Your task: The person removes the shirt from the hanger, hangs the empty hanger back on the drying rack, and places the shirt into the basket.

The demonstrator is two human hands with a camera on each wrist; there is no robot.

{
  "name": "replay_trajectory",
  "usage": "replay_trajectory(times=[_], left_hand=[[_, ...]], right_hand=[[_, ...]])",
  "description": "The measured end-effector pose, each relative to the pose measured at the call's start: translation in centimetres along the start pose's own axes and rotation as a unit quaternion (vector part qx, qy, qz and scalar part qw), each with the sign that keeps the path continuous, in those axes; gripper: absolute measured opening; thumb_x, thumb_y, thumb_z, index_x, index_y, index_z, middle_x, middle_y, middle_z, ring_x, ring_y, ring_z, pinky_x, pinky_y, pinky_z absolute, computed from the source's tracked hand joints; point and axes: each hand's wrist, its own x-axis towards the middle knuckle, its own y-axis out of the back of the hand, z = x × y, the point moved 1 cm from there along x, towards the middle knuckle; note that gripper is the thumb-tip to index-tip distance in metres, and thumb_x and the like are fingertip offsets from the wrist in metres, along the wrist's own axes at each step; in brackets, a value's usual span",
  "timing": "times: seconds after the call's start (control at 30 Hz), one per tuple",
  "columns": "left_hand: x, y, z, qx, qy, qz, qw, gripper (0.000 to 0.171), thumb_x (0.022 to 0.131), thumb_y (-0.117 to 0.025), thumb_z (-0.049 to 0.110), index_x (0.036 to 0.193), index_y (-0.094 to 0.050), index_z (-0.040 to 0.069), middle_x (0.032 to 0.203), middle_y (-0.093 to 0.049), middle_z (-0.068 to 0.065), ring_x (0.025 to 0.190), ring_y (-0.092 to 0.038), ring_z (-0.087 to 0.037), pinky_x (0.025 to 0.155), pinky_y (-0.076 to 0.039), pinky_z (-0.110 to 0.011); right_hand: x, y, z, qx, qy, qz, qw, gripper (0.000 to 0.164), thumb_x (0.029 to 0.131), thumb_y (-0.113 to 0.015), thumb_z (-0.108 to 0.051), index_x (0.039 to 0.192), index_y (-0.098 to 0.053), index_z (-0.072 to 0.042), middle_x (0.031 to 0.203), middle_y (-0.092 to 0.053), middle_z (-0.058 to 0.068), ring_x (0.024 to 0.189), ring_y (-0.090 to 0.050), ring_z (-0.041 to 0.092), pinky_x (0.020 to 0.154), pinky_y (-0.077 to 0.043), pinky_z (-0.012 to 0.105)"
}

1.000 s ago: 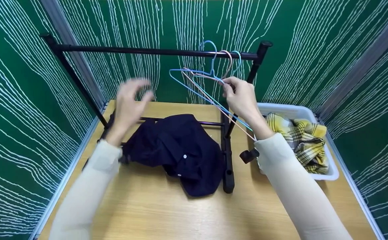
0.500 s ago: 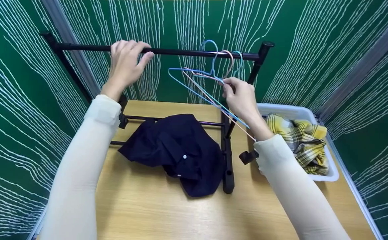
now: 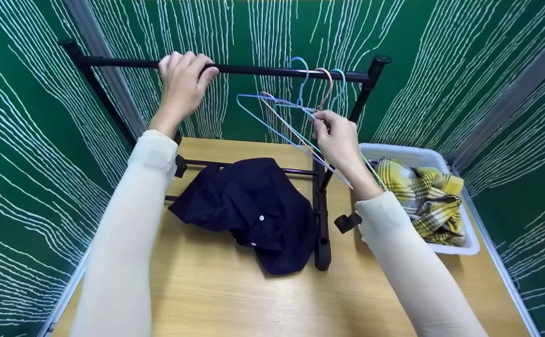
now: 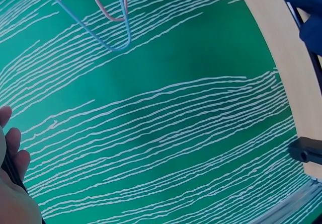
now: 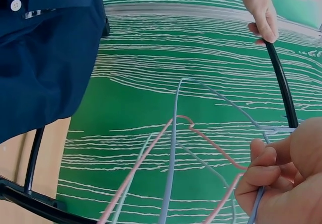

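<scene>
My left hand (image 3: 181, 89) grips the black top rail (image 3: 253, 70) of a clothes rack, left of its middle. In the left wrist view, its fingers (image 4: 14, 139) curl round the rail. Three hangers hang by their hooks near the rail's right end: a blue hanger (image 3: 263, 121), a pink hanger (image 3: 329, 84) and a teal hanger (image 3: 342, 80). With thumb and fingers my right hand (image 3: 340, 138) pinches the blue hanger's shoulder, seen closer in the right wrist view. Whether it also touches the other two I cannot tell. A navy buttoned shirt (image 3: 253, 201) lies crumpled below, over the rack's lower bar.
On the right, a white plastic tub (image 3: 398, 149) holds a crumpled yellow plaid garment (image 3: 422, 196). Beside it a black knob (image 3: 347, 223) sticks out from the rack. The rack stands on a wooden table (image 3: 235, 299) between green walls with white lines.
My left hand has risen from above the shirt to the rail and taken hold of it. My right hand keeps its pinch; the hangers' lower ends have swung slightly.
</scene>
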Motion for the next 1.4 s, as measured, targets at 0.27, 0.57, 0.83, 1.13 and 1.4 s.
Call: replay_trajectory(times=[0.27, 0.57, 0.83, 1.13, 1.4], left_hand=[[0.0, -0.1, 0.1, -0.005, -0.003, 0.001, 1.0000, 0.055, 0.108, -0.043, 0.056, 0.130, -0.068, 0.012, 0.122, -0.063, -0.013, 0.121, -0.046, -0.033, 0.123, -0.016, -0.051], [-0.1, -0.1, -0.1, -0.010, -0.004, 0.007, 0.9999, 0.052, 0.108, -0.046, 0.053, 0.127, -0.068, 0.011, 0.120, -0.064, -0.013, 0.120, -0.046, -0.034, 0.122, -0.016, -0.051], [0.0, 0.0, 0.2, -0.013, -0.003, 0.005, 0.9999, 0.053, 0.108, -0.045, 0.054, 0.128, -0.068, 0.011, 0.119, -0.063, -0.013, 0.119, -0.046, -0.033, 0.123, -0.015, -0.050], [0.2, -0.3, 0.5, -0.019, -0.006, 0.006, 0.9998, 0.054, 0.108, -0.045, 0.055, 0.127, -0.068, 0.011, 0.119, -0.063, -0.013, 0.119, -0.046, -0.034, 0.124, -0.014, -0.050], [-0.5, 0.2, 0.4, -0.047, -0.008, 0.009, 0.9988, 0.048, 0.111, -0.047, 0.050, 0.135, -0.067, 0.014, 0.127, -0.063, -0.011, 0.129, -0.044, -0.030, 0.128, -0.006, -0.044]], right_hand=[[-0.5, -1.0, 1.0, 0.006, 0.002, 0.009, 1.000, 0.023, 0.109, -0.055, -0.007, 0.115, -0.077, 0.000, 0.085, -0.071, 0.014, 0.073, -0.059, 0.019, 0.065, -0.041, 0.026], [-0.7, -1.9, 1.8, 0.005, -0.001, 0.008, 1.000, 0.025, 0.109, -0.054, -0.007, 0.118, -0.076, -0.001, 0.088, -0.074, 0.018, 0.074, -0.063, 0.021, 0.069, -0.044, 0.029], [-1.3, -1.7, 2.2, 0.017, 0.002, -0.010, 1.000, 0.029, 0.109, -0.052, -0.006, 0.129, -0.072, 0.000, 0.094, -0.077, 0.015, 0.074, -0.069, 0.024, 0.070, -0.050, 0.028], [-3.0, 0.3, 2.5, 0.015, 0.010, -0.109, 0.994, 0.057, 0.106, -0.061, -0.008, 0.160, -0.044, -0.003, 0.142, -0.062, 0.023, 0.117, -0.069, 0.036, 0.104, -0.054, 0.049], [-6.9, 2.8, 1.9, 0.038, 0.057, -0.138, 0.988, 0.067, 0.105, -0.065, -0.007, 0.165, -0.035, -0.007, 0.160, -0.043, 0.022, 0.140, -0.051, 0.040, 0.118, -0.042, 0.054]])
